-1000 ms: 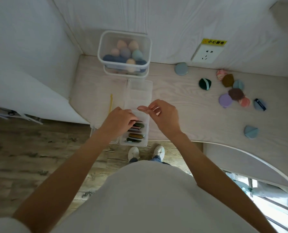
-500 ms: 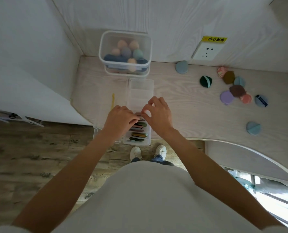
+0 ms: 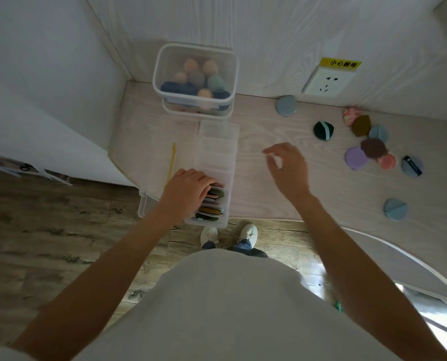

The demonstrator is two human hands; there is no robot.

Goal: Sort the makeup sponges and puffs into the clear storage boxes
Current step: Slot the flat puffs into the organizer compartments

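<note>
Right hand off the box, left hand at the puff stack.

My right hand (image 3: pixel 288 166) has left the divided clear box (image 3: pixel 215 157) and hovers over the pale wood desk (image 3: pixel 269 194), fingers loosely curled, empty. Left hand (image 3: pixel 188 190) stays pressing the filed puffs (image 3: pixel 212 204) in the near compartment. Sponges (image 3: pixel 200 76) fill the tub (image 3: pixel 195 74) at the wall; loose puffs (image 3: pixel 368 142) lie far right.

A yellow warning label (image 3: pixel 340 64) sits on the wall directly above the white wall socket (image 3: pixel 326 83). It carries dark Chinese characters reading 小心触电. No other text in view is legible.
</note>
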